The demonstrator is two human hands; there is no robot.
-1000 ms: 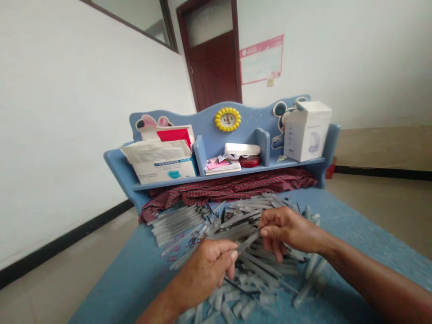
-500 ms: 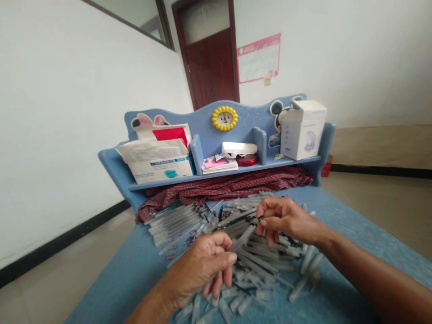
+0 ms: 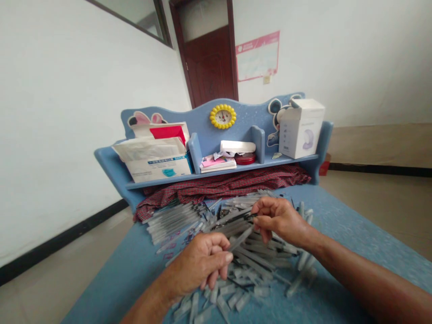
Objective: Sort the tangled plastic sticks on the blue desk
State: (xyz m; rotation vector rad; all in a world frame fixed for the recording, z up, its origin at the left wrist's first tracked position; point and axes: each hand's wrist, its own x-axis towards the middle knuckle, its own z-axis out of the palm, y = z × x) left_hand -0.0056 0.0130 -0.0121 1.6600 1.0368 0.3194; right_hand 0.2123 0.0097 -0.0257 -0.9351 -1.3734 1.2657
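While the left hand (image 3: 204, 260) pinches a cloudy pen tube (image 3: 242, 238) over the pile (image 3: 258, 261), that tube looks light, stiff and slippery, best held midway, and whether the narrow right hand (image 3: 275, 220) holds anything is unclear.

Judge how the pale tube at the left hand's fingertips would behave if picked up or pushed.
The pale tube is probably fairly stiff, since it juts straight from the left hand without sagging. It looks light, being slim. Laid down and pushed, it might roll if round, as it seems.
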